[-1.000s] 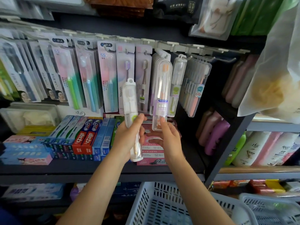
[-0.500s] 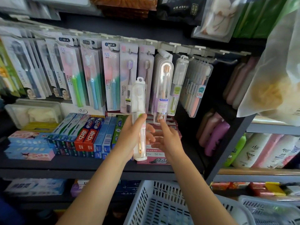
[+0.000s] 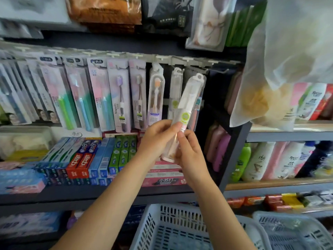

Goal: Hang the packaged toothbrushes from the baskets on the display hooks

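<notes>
Dark shelving [image 3: 115,193] — grey rack [image 3: 234,152], daylit

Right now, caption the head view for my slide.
Both hands tilt a clear toothbrush pack toward the display hooks.

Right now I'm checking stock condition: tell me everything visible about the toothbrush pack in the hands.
The toothbrush pack is a slim clear plastic case with a round hang hole on top, a white brush inside and a green round sticker mid-body. It tilts right, top toward the hooks. The left hand and right hand both grip its lower half.
</notes>
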The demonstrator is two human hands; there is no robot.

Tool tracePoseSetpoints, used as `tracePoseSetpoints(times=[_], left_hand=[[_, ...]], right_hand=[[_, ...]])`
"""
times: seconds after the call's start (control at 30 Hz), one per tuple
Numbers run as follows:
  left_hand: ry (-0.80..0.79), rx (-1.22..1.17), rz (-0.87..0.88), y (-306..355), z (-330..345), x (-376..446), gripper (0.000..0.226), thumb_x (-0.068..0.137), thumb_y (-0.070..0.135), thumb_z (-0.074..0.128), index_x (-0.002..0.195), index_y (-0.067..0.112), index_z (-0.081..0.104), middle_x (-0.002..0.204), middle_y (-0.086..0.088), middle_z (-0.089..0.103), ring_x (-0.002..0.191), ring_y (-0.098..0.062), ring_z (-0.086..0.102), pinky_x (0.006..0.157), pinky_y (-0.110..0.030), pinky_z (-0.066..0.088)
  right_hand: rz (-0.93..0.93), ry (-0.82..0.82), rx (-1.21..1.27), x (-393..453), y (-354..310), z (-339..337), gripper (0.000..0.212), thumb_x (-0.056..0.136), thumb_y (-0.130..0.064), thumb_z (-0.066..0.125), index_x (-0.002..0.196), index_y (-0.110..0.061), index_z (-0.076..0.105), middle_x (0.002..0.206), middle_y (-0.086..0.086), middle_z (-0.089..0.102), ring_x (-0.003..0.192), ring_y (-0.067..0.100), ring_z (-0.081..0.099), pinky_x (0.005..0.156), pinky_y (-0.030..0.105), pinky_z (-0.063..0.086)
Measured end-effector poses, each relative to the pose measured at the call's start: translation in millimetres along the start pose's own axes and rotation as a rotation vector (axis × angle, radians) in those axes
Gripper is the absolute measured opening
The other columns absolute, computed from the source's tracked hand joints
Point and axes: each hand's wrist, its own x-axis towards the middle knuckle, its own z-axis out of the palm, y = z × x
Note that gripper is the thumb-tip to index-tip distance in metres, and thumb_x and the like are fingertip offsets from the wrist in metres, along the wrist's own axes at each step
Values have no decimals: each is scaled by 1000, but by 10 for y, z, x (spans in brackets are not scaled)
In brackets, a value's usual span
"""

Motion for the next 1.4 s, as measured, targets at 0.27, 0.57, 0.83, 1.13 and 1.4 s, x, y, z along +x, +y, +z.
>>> tracePoseSetpoints(times=[0.27, 0.57, 0.83, 1.13, 1.4], left_hand=[[31, 12, 45, 61, 126, -13, 11, 92, 29, 71, 90, 21, 78, 89, 0, 78, 80, -4, 72, 69, -13, 54], [112, -39, 3, 101, 237, 31, 10, 91, 31, 72, 88, 23, 78, 86, 8, 78, 81, 0, 72, 66, -10, 51], [128, -44, -34, 138, 258, 156, 18, 90, 38, 72, 91, 22, 80, 90, 8, 78, 88, -4, 73, 83, -26, 53], [202, 10, -150, -289, 187, 342, 26, 89, 41, 74, 105, 20, 75, 100, 10, 74, 93, 0, 66, 76, -20, 50], [288, -82, -202, -711, 214, 505, 26, 93, 32, 71, 116, 21, 74, 102, 7, 72, 96, -12, 69, 84, -32, 59]], right_hand=[[-92, 54, -44, 76, -77, -96, 25, 105, -39, 50, 110, -18, 62, 99, -3, 70, 95, 13, 67, 83, 28, 56], [-23, 40, 22, 153, -141, -149, 28, 103, -45, 52, 105, -18, 61, 72, 5, 55, 49, 14, 48, 41, 24, 36], [8, 51, 31, 257, -275, -179, 34, 103, -42, 54, 111, -10, 61, 61, 7, 53, 41, 18, 43, 39, 25, 31], [210, 104, 54, 337, 240, -198, 38, 100, -39, 59, 110, -3, 67, 89, 18, 70, 72, 24, 64, 66, 35, 54], [326, 147, 239, 713, 500, -96, 38, 104, -32, 54, 112, 2, 70, 105, 20, 74, 88, 30, 70, 76, 41, 56]])
